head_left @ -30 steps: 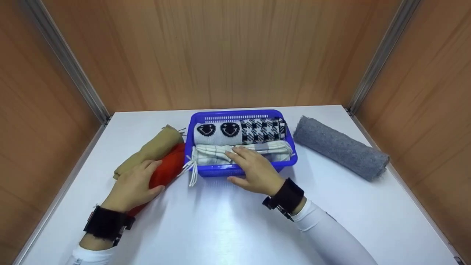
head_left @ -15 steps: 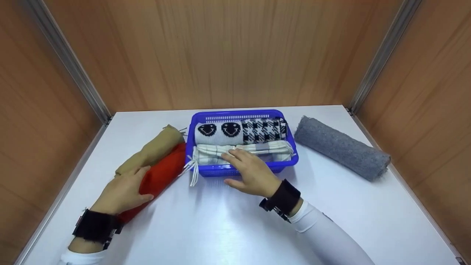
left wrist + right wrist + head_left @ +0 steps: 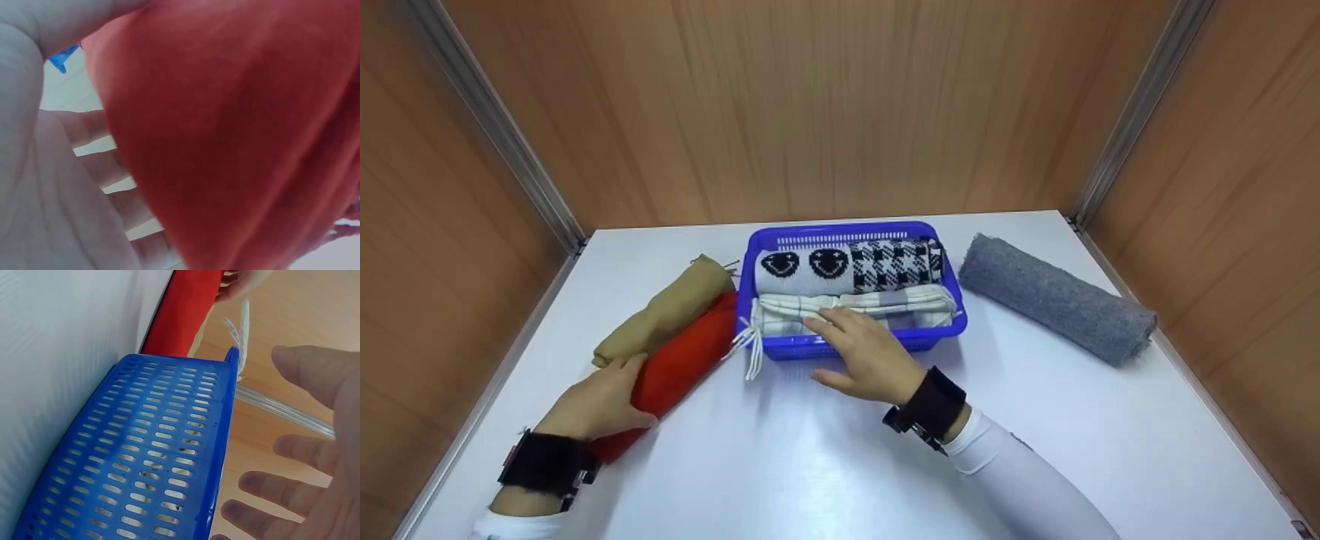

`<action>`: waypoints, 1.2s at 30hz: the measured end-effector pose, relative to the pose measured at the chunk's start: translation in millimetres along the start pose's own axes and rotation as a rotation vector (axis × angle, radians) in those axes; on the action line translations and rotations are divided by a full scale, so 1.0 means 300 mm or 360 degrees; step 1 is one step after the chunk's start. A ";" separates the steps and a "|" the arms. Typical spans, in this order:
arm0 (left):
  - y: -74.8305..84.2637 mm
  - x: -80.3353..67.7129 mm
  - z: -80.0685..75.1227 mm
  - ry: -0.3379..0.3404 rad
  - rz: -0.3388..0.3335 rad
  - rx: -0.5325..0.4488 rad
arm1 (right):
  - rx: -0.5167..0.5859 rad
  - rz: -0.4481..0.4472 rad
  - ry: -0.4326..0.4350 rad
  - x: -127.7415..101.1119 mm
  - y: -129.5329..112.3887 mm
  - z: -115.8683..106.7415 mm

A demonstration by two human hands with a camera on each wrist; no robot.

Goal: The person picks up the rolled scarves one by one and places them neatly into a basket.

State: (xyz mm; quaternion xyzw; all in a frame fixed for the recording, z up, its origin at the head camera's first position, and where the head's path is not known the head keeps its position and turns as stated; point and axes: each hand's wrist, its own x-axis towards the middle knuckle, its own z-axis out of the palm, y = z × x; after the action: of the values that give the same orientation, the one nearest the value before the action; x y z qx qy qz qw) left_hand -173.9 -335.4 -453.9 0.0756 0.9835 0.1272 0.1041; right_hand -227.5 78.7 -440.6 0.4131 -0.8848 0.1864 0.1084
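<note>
My left hand (image 3: pixel 600 401) lies over the near end of a red rolled scarf (image 3: pixel 682 356). Its thumb is on one side of the roll, and the fingers pass behind the cloth in the left wrist view, where red fringe (image 3: pixel 349 216) shows. My right hand (image 3: pixel 870 356) is held with fingers spread over the near rim of a blue basket (image 3: pixel 851 345); whether it touches is unclear. Inside the basket lie a white plaid roll (image 3: pixel 926 307) with white strings and, behind it, a black-and-white patterned knit roll (image 3: pixel 885 268).
A tan roll (image 3: pixel 675 304) lies against the red one, left of the basket. To the right rests a grey felt-like roll (image 3: pixel 1057 300). Wood-grain panels (image 3: pixel 840 112) enclose the white table (image 3: pixel 810 465) at the back and sides.
My left hand has slid along the red scarf toward its near end, uncovering more of it. The right hand has drifted slightly left and nearer. Basket and rolls stay put.
</note>
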 end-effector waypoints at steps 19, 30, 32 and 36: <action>-0.034 -0.004 0.018 -0.0077 -0.0003 -0.0166 | -0.0020 -0.0075 0.0005 0.010 -0.023 0.022; -0.033 0.005 0.032 -0.0093 -0.0006 -0.0207 | -0.0030 -0.0075 -0.0007 0.016 -0.031 0.021; -0.031 0.006 0.033 -0.0094 -0.0001 -0.0217 | -0.0027 -0.0072 -0.0011 0.016 -0.034 0.022; -0.030 0.006 0.032 -0.0108 -0.0001 -0.0214 | -0.0025 -0.0071 -0.0027 0.016 -0.039 0.024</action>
State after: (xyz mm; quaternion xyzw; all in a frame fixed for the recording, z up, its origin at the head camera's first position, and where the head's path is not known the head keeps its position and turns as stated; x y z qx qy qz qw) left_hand -174.6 -341.4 -465.7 0.0724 0.9686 0.1904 0.1423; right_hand -221.8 65.5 -442.8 0.4335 -0.8776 0.1736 0.1083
